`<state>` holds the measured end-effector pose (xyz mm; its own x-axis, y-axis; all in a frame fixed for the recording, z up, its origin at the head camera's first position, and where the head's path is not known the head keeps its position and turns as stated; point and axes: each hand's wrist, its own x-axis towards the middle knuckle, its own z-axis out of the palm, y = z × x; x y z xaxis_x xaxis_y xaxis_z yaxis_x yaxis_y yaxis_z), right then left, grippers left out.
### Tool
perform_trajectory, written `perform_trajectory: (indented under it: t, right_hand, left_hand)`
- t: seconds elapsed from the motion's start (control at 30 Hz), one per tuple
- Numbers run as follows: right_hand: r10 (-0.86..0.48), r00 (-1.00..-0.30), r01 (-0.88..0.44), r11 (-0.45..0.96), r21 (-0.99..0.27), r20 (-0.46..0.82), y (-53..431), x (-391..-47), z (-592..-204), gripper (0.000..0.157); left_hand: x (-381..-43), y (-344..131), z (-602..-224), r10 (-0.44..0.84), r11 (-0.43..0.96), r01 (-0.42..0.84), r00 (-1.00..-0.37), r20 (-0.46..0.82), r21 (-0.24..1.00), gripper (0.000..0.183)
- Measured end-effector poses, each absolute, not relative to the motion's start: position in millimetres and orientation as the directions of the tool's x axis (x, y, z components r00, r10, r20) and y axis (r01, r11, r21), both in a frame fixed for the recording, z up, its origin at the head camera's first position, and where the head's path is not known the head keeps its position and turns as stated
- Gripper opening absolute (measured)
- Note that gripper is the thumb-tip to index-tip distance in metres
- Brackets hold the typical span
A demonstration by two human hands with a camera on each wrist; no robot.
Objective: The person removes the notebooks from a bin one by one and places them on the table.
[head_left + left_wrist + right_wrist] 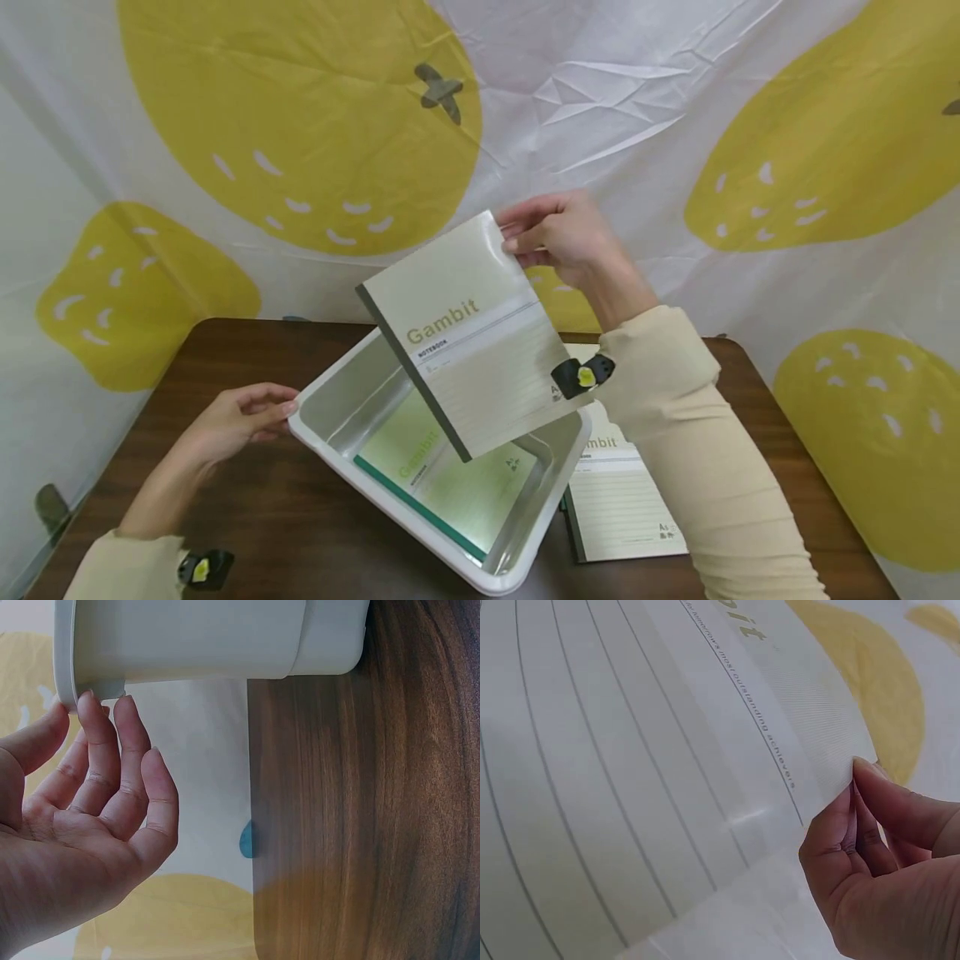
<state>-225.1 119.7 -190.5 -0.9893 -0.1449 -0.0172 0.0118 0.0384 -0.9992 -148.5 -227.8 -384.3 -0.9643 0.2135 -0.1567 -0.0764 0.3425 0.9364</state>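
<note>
A cream notebook with a dark grey spine (465, 342), marked "Gambit", hangs tilted above a white plastic bin (420, 521). My right hand (566, 233) pinches its upper right edge between thumb and fingers; the right wrist view shows the thumb (900, 799) on the cover. At the bin's left corner, my left hand (240, 421) pinches the rim, thumb on one side and fingertips under the lip in the left wrist view. Inside the bin lies a notebook with a green spine (431, 492), partly hidden by the raised one.
To the right of the bin, another grey-spined notebook (622, 508) lies on the dark wooden table (300, 517), partly covered by my right sleeve; a bit of green shows at its left edge. A white curtain with yellow fruit prints (600, 108) hangs behind the table.
</note>
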Motion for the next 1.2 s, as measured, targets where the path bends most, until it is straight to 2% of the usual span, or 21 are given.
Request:
perform_trajectory:
  t: [0.2, 0.47, 1.2]
  right_hand:
    - [-0.087, -0.996, -0.009, 0.011, -1.000, 0.008, 149.0, -227.5, -166.2, 0.033]
    - [-0.026, -1.000, 0.011, 0.014, -1.000, -0.011, 195.7, -227.0, -157.6, 0.032]
    - [0.119, -0.988, 0.098, 0.024, -0.995, -0.094, 355.0, -217.4, -204.3, 0.027]
  left_hand:
    - [-149.5, -226.8, -385.0, 0.200, 0.350, -0.098, -0.964, -0.177, 0.931, 0.048]
    - [-148.5, -228.7, -385.2, 0.201, 0.344, -0.099, -0.964, -0.176, 0.934, 0.047]
    - [-146.6, -234.0, -384.8, 0.202, 0.315, -0.109, -0.963, -0.179, 0.943, 0.047]
